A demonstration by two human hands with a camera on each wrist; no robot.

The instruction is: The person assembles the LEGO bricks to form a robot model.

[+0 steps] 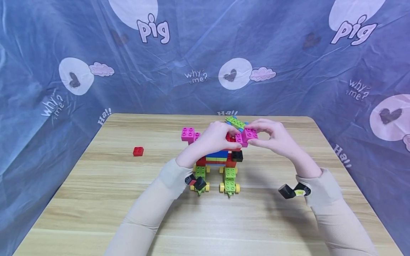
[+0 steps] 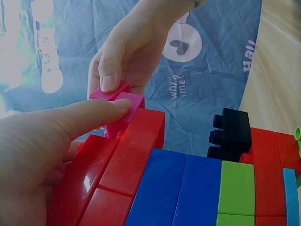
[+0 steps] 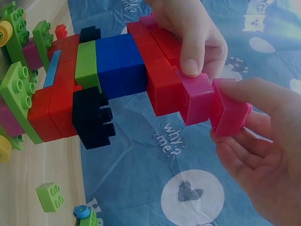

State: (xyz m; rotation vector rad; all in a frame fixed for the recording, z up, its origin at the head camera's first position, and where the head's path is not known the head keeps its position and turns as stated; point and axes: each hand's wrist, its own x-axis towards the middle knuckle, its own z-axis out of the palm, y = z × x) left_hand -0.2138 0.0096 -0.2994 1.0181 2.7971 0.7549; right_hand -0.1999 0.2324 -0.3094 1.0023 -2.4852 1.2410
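A toy figure of building bricks stands mid-table, with red bricks (image 3: 157,70) across its top and blue bricks (image 3: 119,63) below. My left hand (image 1: 219,137) grips the figure's right end, its thumb on a pink brick (image 3: 196,96) fixed beside the red ones. Between thumb and fingers, my right hand (image 1: 272,137) pinches another pink brick (image 3: 230,106) right against the first. More pink bricks (image 1: 188,134) stick out at the left end. Two black bricks, one of them the near black brick (image 3: 91,117), jut from the sides. Green wheeled bases (image 1: 230,179) with yellow wheels form its feet.
A loose red brick (image 1: 138,151) lies on the table to the left. Behind the figure is a green wheeled base (image 1: 236,122) with blue wheels. The right wrist view also has a loose green brick (image 3: 49,197). Blue printed cloth (image 1: 205,46) encloses the table's back and sides.
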